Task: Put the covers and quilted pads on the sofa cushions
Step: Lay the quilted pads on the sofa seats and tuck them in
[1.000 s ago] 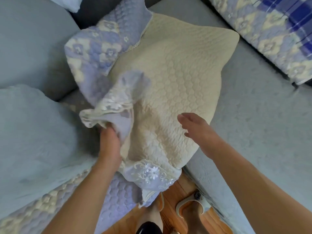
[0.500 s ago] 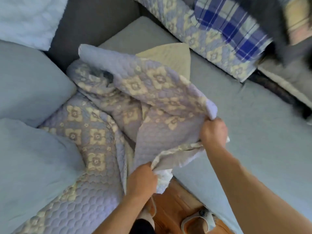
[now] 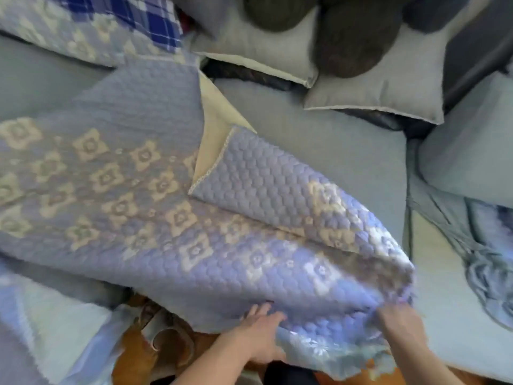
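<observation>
**Quilted pad lying across the sofa seat, both hands at its near edge**

A lavender quilted pad with cream flower motifs is lying spread over the pale blue-grey sofa seat cushion, one corner folding back and showing its cream underside. At the pad's near edge the left hand is resting against the fabric with fingers fairly straight and spread. The right hand is gripping the pad's bunched near-right corner, fingers curling into the cloth. Beyond the pad, two grey square throw pillows are lying at the back of the seat, with dark brown round cushions on them. A blue plaid quilted cover is sitting beyond the pad's far-left side.
</observation>
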